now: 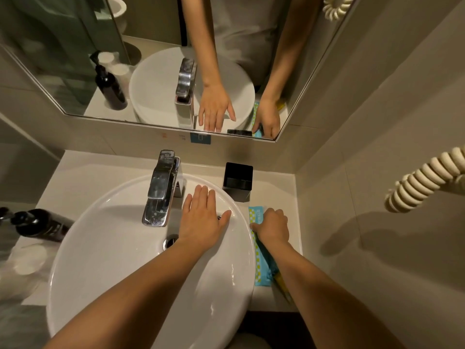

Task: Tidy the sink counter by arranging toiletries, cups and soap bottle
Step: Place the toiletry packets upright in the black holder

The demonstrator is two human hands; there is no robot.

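My right hand is closed on a long blue toiletry packet with a yellow-checked edge, which lies on the counter to the right of the white basin. A yellow item pokes out beneath my right forearm. My left hand lies flat and open over the basin's far right rim, holding nothing. A black square holder stands on the counter just beyond the packet. At the far left stand a dark pump soap bottle and blurred white cups.
A chrome tap rises behind the basin, left of my left hand. The mirror runs above the counter. A coiled cream cord hangs on the right wall. The counter strip right of the basin is narrow and walled in.
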